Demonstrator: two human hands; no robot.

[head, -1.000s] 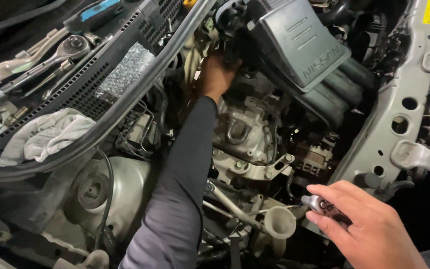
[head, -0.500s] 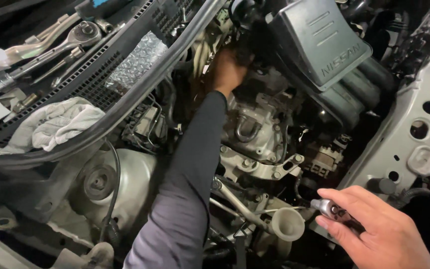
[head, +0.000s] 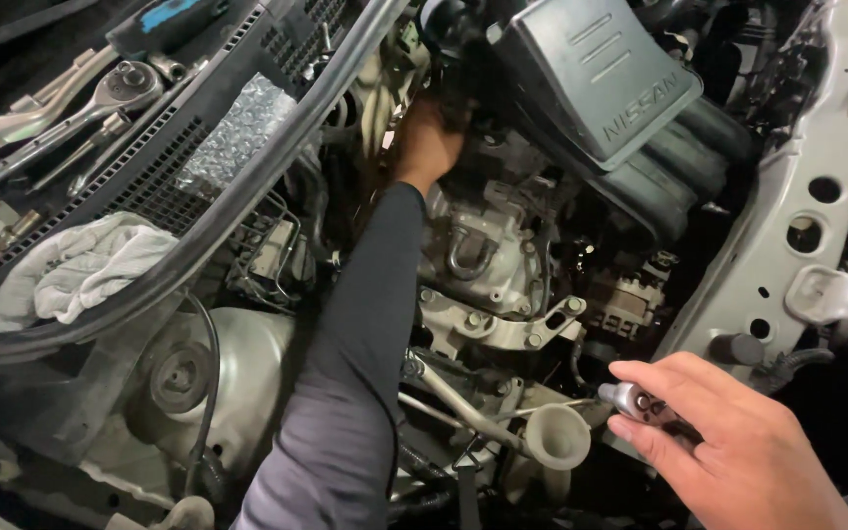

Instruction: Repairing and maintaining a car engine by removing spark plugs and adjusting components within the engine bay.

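I look down into a car's engine bay. My left hand point(head: 426, 145), on a dark-sleeved arm, reaches deep beside the engine under the black plastic intake manifold point(head: 601, 93); its fingers are hidden behind engine parts, so what it touches cannot be made out. My right hand point(head: 728, 451) at the lower right holds a small silver torch-like tool point(head: 635, 400) pointed toward the engine. A grey metal engine mount with a lifting loop point(head: 468, 255) lies between the two hands.
A white rag point(head: 71, 270) lies on the black cowl grille point(head: 179, 167) at left, with a ratchet wrench point(head: 100, 98) and other tools behind it. A grey strut tower point(head: 208, 378) sits lower left. The silver body frame point(head: 817, 196) runs along the right. A beige funnel-shaped pipe point(head: 554, 437) stands near my right hand.
The view has shifted slightly, so everything sits a little lower and further right. My left hand stays deep by the manifold; my right hand keeps holding the small tool.
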